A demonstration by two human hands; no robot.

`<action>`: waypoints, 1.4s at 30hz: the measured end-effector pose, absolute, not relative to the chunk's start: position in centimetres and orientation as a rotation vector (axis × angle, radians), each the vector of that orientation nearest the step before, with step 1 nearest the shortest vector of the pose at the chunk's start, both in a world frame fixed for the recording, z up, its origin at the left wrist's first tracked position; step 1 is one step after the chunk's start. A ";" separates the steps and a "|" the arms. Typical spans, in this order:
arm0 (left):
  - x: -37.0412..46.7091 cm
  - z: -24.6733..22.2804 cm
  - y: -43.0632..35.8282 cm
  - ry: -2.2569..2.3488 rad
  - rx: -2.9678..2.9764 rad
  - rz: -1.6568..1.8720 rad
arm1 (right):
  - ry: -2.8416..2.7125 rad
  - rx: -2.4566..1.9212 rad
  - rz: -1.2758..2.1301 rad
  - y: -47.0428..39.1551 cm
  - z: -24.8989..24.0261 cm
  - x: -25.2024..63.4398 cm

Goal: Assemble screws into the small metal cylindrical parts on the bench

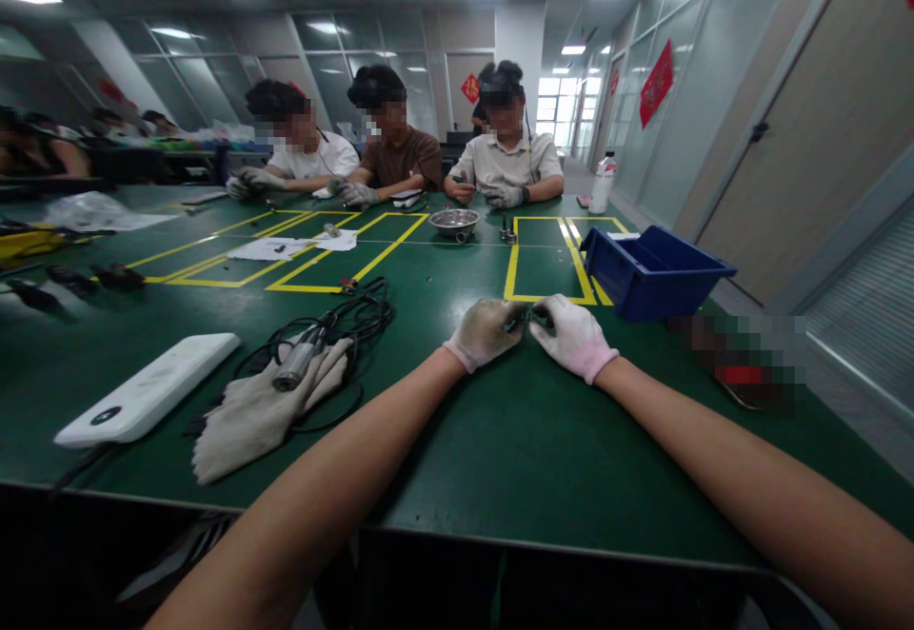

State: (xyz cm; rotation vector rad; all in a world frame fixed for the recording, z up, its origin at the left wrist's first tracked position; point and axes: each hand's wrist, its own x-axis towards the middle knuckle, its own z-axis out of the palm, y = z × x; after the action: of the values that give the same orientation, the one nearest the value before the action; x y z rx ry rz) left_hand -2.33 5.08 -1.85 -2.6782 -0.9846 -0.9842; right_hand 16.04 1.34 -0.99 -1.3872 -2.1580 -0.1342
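Work is in hand at a green tabletop (pixel 492 459), where a person's left hand (pixel 488 333) and right hand (pixel 571 335), both in pale gloves, almost meet. Handling appears to be under way and not finished: a small dark piece (pixel 529 314) sits between the hands, not set down. How much is done and how much is left cannot be read, since the gloves cover most of the piece, and whether it is one part or two cannot be told.

The piece lies right at the tips of the fingers, in the narrow gap where the two hands face each other. The fingers of both hands are curled and nearly closed, thumbs drawn in, and seem to pinch it from either side.

Yellow tape (pixel 512 264) marks the surface just beyond the hands. A blue bin (pixel 664 292) stands beyond the right hand, off to that side. Farther across are a metal bowl (pixel 447 227) and metal parts (pixel 508 234), and behind them three co-workers (pixel 414 159) sit at the far edge. To the left, a metal cylinder (pixel 298 366) rests on a crumpled work glove (pixel 243 430), near a white box (pixel 149 392).
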 end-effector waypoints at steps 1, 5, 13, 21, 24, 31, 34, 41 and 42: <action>-2.3 -1.9 5.1 -0.985 -2.674 -0.987 | -2.154 -1.385 -0.132 1.3 -1.0 16.0; -2.4 -2.0 5.2 -0.985 -2.665 -0.982 | -2.152 -1.381 -0.120 1.3 -1.0 16.1; -2.4 -1.9 5.2 -0.964 -2.706 -0.929 | -2.240 -1.355 -0.127 1.2 -0.9 16.1; -2.5 -1.8 5.4 -1.000 -2.779 -0.856 | -2.307 -1.405 -0.138 1.0 -0.7 15.9; -2.7 -2.0 5.6 -0.995 -2.768 -0.832 | -2.315 -1.383 -0.116 1.0 -0.7 15.9; -2.6 -1.9 5.3 -1.027 -2.696 -0.799 | -2.285 -1.336 -0.085 1.1 -0.9 16.0; -2.6 -1.8 5.2 -1.023 -2.681 -0.783 | -2.299 -1.292 -0.057 1.3 -1.0 16.1; -2.6 -1.8 5.2 -1.004 -2.671 -0.772 | -2.291 -1.312 -0.037 1.3 -1.0 16.1; -2.5 -1.8 5.2 -1.008 -2.667 -0.780 | -2.290 -1.314 -0.033 1.3 -1.0 16.1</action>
State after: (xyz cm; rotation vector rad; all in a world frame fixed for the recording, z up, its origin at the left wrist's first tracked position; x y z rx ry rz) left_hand -2.52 5.18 -1.81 -2.6673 -1.0078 -0.7798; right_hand 16.07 1.32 -1.04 -1.3143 -2.2898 -0.0327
